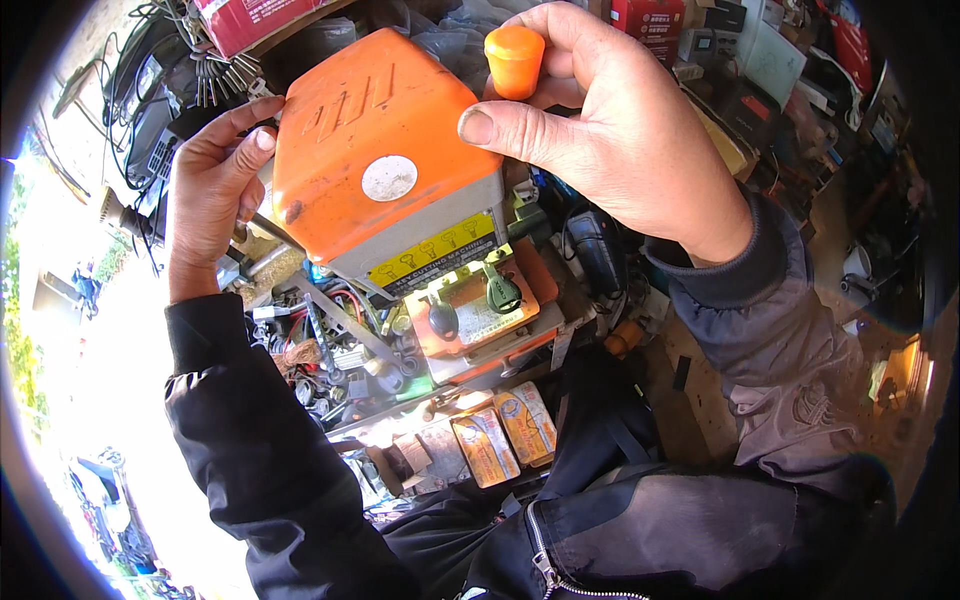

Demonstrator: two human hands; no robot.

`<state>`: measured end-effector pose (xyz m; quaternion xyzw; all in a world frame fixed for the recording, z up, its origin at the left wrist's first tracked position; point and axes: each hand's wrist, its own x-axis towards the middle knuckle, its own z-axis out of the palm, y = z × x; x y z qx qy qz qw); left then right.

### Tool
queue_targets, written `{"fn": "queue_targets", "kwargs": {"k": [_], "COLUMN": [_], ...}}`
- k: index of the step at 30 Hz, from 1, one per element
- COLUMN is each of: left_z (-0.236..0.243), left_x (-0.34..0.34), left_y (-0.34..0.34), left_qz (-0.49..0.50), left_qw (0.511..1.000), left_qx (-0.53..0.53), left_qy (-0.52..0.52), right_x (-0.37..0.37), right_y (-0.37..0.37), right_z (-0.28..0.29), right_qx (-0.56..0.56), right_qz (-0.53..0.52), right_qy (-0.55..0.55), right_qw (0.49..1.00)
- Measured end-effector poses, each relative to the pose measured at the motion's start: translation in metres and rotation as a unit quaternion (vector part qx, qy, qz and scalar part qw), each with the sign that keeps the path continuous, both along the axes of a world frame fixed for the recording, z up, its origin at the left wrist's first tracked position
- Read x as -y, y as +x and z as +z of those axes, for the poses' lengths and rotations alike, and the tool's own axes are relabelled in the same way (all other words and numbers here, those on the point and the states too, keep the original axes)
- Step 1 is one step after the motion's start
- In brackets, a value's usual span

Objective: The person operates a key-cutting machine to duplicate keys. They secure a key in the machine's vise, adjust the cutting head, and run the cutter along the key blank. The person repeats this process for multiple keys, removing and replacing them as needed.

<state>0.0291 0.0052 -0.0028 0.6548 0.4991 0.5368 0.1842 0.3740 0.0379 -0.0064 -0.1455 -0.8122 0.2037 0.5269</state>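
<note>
In front of me stands a key-cutting machine with an orange cover (pixel 375 130) and a grey body. Two keys with black heads sit side by side at its clamps: a left key (pixel 443 317) and a right key (pixel 502 291). At the cover's left edge, my left hand (pixel 222 175) has thumb and forefinger bent close together; what they grip is hidden. My right hand (pixel 600 125) curls around an orange knob (pixel 515 62) at the upper right. Its fingers pass behind the knob, and the thumb lies against the cover's right corner.
Loose tools and metal parts (pixel 335 340) crowd the machine's left side. Small yellow boxes (pixel 500 435) lie in front, near my legs. A bunch of keys (pixel 222 78) hangs behind my left hand. Red boxes (pixel 648 25) and clutter fill the back right.
</note>
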Motion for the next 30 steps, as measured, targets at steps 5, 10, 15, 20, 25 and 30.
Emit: {"fn": "queue_targets", "kwargs": {"k": [5,10,15,20,25,30], "left_z": [0.0,0.001,0.002,0.002,0.002,0.001], "left_x": [0.002,0.003,0.005,0.006,0.005,0.005], "left_y": [0.001,0.002,0.004,0.004,0.003,0.003], "left_qz": [0.0,0.01,0.026,0.024,0.031,0.033], "left_qw": [1.0,1.0,0.999,0.999,0.999,0.999], "left_qx": [-0.013,-0.019,-0.026,-0.028,-0.037,-0.032], "left_qy": [-0.003,-0.007,-0.008,-0.012,-0.008,-0.008], "right_x": [0.009,-0.003,0.01,0.013,0.012,0.013], "right_y": [0.005,-0.002,0.004,0.002,0.003,0.004], "right_z": [0.004,0.004,0.005,0.007,0.007,0.007], "right_qx": [0.053,0.032,0.043,0.031,0.035,0.034], "right_qz": [0.012,0.058,0.023,0.062,0.075,0.077], "right_qy": [-0.092,-0.095,-0.099,-0.125,-0.132,-0.142], "right_qw": [0.994,0.993,0.994,0.99,0.988,0.986]}}
